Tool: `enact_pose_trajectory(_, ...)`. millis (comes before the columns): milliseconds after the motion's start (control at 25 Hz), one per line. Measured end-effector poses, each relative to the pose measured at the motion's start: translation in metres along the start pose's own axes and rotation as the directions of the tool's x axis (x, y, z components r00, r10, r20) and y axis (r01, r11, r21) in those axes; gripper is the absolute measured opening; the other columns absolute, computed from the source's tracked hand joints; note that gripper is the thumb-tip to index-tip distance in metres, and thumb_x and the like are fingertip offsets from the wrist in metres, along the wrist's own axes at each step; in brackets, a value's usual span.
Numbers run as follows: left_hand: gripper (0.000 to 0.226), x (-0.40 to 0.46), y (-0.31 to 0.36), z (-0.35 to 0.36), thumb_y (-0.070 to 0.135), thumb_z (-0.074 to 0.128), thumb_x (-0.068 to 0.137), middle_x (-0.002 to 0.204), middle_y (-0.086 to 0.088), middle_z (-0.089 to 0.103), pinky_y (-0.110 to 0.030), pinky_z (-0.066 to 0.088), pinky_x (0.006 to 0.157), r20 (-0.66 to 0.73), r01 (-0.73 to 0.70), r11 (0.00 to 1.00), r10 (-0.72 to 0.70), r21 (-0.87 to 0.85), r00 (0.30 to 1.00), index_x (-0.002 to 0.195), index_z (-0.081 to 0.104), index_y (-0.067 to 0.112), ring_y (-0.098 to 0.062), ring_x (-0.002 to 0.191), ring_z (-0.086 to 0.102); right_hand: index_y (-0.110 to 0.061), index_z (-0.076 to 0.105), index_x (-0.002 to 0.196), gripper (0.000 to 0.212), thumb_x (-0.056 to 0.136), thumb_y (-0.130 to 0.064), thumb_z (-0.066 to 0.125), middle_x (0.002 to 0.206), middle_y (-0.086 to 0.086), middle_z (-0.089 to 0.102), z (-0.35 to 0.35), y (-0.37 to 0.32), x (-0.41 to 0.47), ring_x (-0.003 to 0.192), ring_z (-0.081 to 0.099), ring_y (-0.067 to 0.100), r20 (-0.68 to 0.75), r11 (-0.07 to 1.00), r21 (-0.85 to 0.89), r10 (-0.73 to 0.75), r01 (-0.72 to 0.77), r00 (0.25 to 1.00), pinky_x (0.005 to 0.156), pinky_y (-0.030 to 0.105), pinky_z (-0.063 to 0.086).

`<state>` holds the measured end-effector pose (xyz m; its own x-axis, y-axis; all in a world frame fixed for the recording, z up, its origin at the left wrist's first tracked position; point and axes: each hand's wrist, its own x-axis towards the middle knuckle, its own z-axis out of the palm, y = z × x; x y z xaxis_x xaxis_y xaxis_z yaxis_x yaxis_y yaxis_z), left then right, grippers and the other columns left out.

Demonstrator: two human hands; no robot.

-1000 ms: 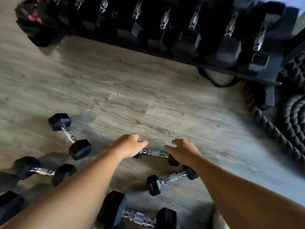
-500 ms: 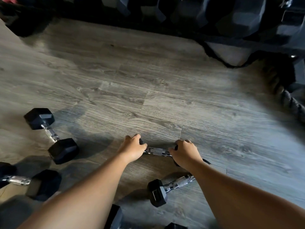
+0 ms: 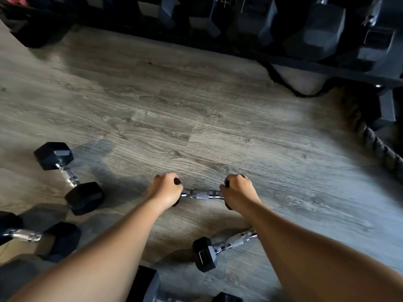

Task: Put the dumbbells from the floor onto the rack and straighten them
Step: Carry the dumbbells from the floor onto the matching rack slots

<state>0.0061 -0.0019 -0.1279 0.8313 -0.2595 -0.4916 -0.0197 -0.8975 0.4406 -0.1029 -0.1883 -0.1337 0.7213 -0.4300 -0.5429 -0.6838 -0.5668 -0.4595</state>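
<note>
A small black hex dumbbell (image 3: 201,194) with a chrome handle lies across the wooden floor in the middle. My left hand (image 3: 166,189) is closed over its left head and my right hand (image 3: 237,189) is closed over its right head, so only the handle shows. Nearer me lies another small dumbbell (image 3: 220,249), its right end hidden by my right forearm. To the left lie a bigger dumbbell (image 3: 68,177) and one more dumbbell (image 3: 43,238) at the frame edge. The dark rack (image 3: 283,62) with several large dumbbells spans the top.
A thick black battle rope (image 3: 375,144) lies on the floor at the right, next to the rack's foot (image 3: 387,110). Another dumbbell head (image 3: 150,286) pokes in at the bottom edge. Bare grey wood floor (image 3: 174,110) stretches between my hands and the rack.
Both hands came down from hovering open above the small dumbbell and closed over its two heads. The view has shifted closer to the floor and rack.
</note>
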Motion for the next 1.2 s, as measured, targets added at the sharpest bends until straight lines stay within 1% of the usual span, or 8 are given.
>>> enact_pose_trajectory(160,0.013,-0.045,0.041,-0.089,0.015,0.063,0.084,0.075,-0.011,0.072,-0.03,0.046,0.057,-0.079,0.0,0.999,-0.004,-0.052,0.997,0.079,0.073,0.01,-0.03,0.077,0.067,-0.009,0.06,0.084,0.02,0.095,-0.026,0.059,0.096,0.017,0.061,-0.074,-0.061,-0.039,0.092,0.057,0.036,-0.076,0.989,-0.029,-0.144,0.143,0.987,0.077,0.038,0.046)
enact_pose_trajectory(320,0.011,-0.123,0.095,-0.231,0.019,0.064,0.082,0.075,-0.008,0.071,-0.029,0.041,0.056,-0.183,-0.022,0.994,0.003,-0.107,0.983,0.078,0.072,0.013,-0.029,0.078,0.066,-0.011,0.059,0.082,0.024,0.096,-0.029,0.062,0.094,0.015,0.06,-0.181,-0.162,-0.123,0.088,0.056,0.033,-0.128,0.979,-0.026,-0.205,0.204,0.97,0.073,0.037,0.045)
enact_pose_trajectory(560,0.01,-0.258,0.161,-0.468,0.021,0.068,0.086,0.078,-0.003,0.073,-0.03,0.051,0.065,-0.304,-0.099,0.991,0.068,-0.086,0.95,0.083,0.075,0.014,-0.021,0.077,0.067,-0.021,0.043,0.064,0.038,0.094,-0.033,0.063,0.09,0.011,0.053,-0.34,-0.333,-0.273,0.085,0.054,0.034,-0.153,0.948,-0.029,-0.317,0.316,0.936,0.069,0.032,0.036)
enact_pose_trajectory(720,0.012,-0.326,0.181,-0.607,0.015,0.066,0.084,0.068,-0.002,0.069,-0.019,0.04,0.047,-0.378,-0.166,0.978,0.106,-0.129,0.92,0.073,0.071,0.013,-0.016,0.067,0.064,-0.016,0.052,0.072,0.032,0.095,-0.034,0.065,0.087,0.008,0.054,-0.418,-0.445,-0.355,0.081,0.058,0.03,-0.206,0.925,-0.07,-0.38,0.374,0.902,0.061,0.033,0.038)
enact_pose_trajectory(800,0.01,-0.351,0.187,-0.666,0.018,0.067,0.081,0.069,-0.003,0.07,-0.027,0.044,0.052,-0.416,-0.213,0.971,0.148,-0.114,0.897,0.074,0.072,0.014,-0.019,0.071,0.066,-0.015,0.055,0.073,0.032,0.097,-0.035,0.063,0.088,0.006,0.056,-0.444,-0.494,-0.392,0.075,0.058,0.024,-0.25,0.921,-0.036,-0.385,0.389,0.888,0.057,0.031,0.036)
enact_pose_trajectory(960,0.019,-0.381,0.189,-0.749,0.028,0.07,0.077,0.071,-0.007,0.071,-0.039,0.055,0.067,-0.447,-0.272,0.96,0.216,-0.065,0.868,0.077,0.072,0.009,-0.024,0.074,0.067,-0.013,0.059,0.083,0.025,0.096,-0.034,0.064,0.094,0.006,0.058,-0.474,-0.558,-0.436,0.085,0.055,0.024,-0.32,0.908,-0.053,-0.41,0.415,0.854,0.067,0.03,0.036)
enact_pose_trajectory(1080,0.02,-0.387,0.188,-0.785,0.03,0.071,0.078,0.079,-0.005,0.072,-0.041,0.059,0.075,-0.486,-0.279,0.959,0.223,-0.044,0.845,0.079,0.072,0.01,-0.024,0.08,0.065,-0.009,0.064,0.092,0.026,0.096,-0.034,0.065,0.094,0.007,0.06,-0.487,-0.588,-0.446,0.083,0.058,0.025,-0.334,0.9,-0.052,-0.425,0.433,0.842,0.064,0.031,0.039)
enact_pose_trajectory(1200,0.01,-0.38,0.189,-0.801,0.027,0.073,0.084,0.086,-0.004,0.065,-0.04,0.055,0.083,-0.493,-0.286,0.956,0.218,-0.066,0.842,0.081,0.065,0.021,-0.023,0.083,0.057,-0.008,0.065,0.095,0.026,0.096,-0.034,0.065,0.095,0.008,0.06,-0.496,-0.607,-0.443,0.077,0.057,0.022,-0.325,0.892,-0.07,-0.444,0.447,0.835,0.056,0.028,0.037)
